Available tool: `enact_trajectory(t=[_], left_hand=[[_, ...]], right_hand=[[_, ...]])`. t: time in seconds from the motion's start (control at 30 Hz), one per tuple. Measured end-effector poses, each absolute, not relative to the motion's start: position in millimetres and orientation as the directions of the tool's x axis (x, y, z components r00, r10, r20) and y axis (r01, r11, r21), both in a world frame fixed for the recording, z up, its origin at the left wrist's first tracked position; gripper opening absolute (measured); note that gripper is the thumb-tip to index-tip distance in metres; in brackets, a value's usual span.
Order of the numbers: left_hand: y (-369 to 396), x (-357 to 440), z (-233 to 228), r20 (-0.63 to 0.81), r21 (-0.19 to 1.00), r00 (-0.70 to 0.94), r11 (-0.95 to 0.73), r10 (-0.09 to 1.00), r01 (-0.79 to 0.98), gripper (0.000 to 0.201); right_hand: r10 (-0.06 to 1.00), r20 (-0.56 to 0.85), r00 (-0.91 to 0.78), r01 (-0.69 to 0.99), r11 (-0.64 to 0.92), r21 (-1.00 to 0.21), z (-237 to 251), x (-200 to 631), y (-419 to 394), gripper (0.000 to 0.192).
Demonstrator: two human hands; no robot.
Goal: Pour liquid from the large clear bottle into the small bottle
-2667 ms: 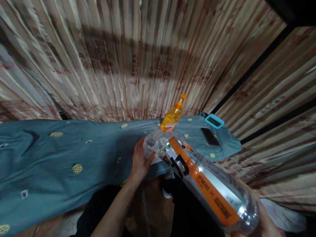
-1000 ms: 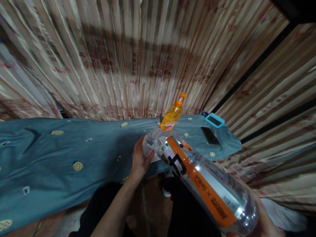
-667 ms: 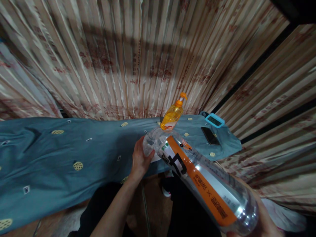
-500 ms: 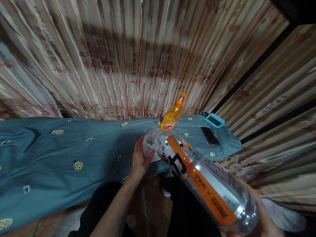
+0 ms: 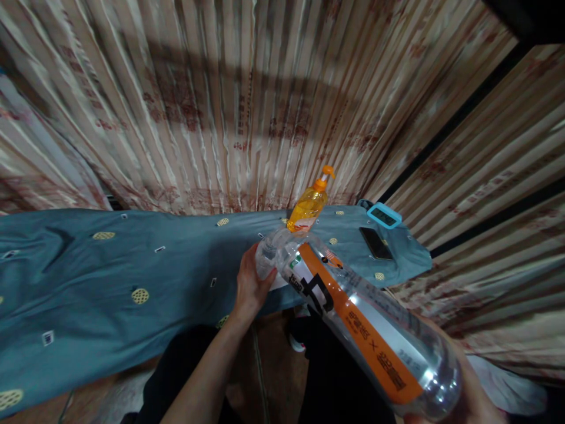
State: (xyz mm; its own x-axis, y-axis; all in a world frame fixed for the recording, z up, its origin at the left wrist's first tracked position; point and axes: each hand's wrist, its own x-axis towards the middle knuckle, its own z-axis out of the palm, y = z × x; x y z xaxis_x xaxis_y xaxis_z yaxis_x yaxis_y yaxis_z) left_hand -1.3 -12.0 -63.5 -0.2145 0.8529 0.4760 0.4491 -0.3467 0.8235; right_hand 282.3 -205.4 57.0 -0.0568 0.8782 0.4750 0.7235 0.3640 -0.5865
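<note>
My left hand [image 5: 252, 284] is wrapped round a clear plastic cup [image 5: 266, 254], thumb on the near side. A large clear plastic bottle [image 5: 366, 324] with an orange and white label lies tilted, its neck end at the cup's mouth. Around the bottle's base, at the lower right, my right hand [image 5: 472, 388] is closed; most of its fingers are hidden behind the bottle. Whether liquid is passing between bottle and cup I cannot tell. Just beyond the cup stands a pump bottle [image 5: 308, 209] of yellow liquid with an orange pump top.
A blue-green patterned cloth [image 5: 176, 265] covers the long surface in front of me. On its right part lie a black phone [image 5: 375, 243] and a light-blue digital clock [image 5: 384, 216]. Pleated curtains [image 5: 212, 118] hang behind and to the right. My dark-clothed legs are below.
Almost nothing differs. Both hands, the cup and the tilted bottle hold the same places.
</note>
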Motion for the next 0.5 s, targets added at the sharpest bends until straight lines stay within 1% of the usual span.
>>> enact_trajectory(t=[0.03,0.1,0.13,0.17,0.3,0.4,0.47,0.5], left_hand=[[-12.1,-1.5,-63.3,0.478,0.822,-0.211,-0.350,0.853,0.449,0.065],[-12.3,-1.6,-62.8,0.482,0.820,-0.207,-0.355,0.851,0.450,0.064],[-12.4,-1.6,-62.4,0.485,0.818,-0.208,-0.357,0.849,0.451,0.064],[-12.5,-1.5,-62.1,0.486,0.818,-0.211,-0.356,0.848,0.452,0.063],[-12.8,-1.0,-60.8,0.467,0.830,-0.219,-0.340,0.857,0.441,0.065],[-12.8,-1.0,-60.5,0.459,0.838,-0.216,-0.340,0.862,0.426,0.064],[-12.7,-1.1,-60.9,0.459,0.841,-0.219,-0.343,0.861,0.418,0.064],[-12.6,-1.1,-61.3,0.460,0.842,-0.221,-0.344,0.860,0.416,0.064]], right_hand=[[0.876,0.481,-0.032,0.721,0.353,-0.596,58.6,278.2,-203.6,0.085],[0.868,0.493,0.067,0.718,0.301,-0.627,65.2,265.4,-197.1,0.108],[0.860,0.498,0.112,0.714,0.278,-0.642,69.9,257.3,-192.6,0.117],[0.856,0.499,0.135,0.707,0.270,-0.654,75.1,249.0,-187.7,0.120],[0.849,0.505,0.157,0.692,0.270,-0.670,89.9,229.8,-174.6,0.119],[0.848,0.508,0.150,0.710,0.265,-0.652,84.0,242.0,-180.3,0.118],[0.857,0.502,0.116,0.727,0.272,-0.631,73.1,258.8,-189.6,0.113],[0.865,0.497,0.073,0.729,0.293,-0.618,67.2,267.3,-194.4,0.105]])
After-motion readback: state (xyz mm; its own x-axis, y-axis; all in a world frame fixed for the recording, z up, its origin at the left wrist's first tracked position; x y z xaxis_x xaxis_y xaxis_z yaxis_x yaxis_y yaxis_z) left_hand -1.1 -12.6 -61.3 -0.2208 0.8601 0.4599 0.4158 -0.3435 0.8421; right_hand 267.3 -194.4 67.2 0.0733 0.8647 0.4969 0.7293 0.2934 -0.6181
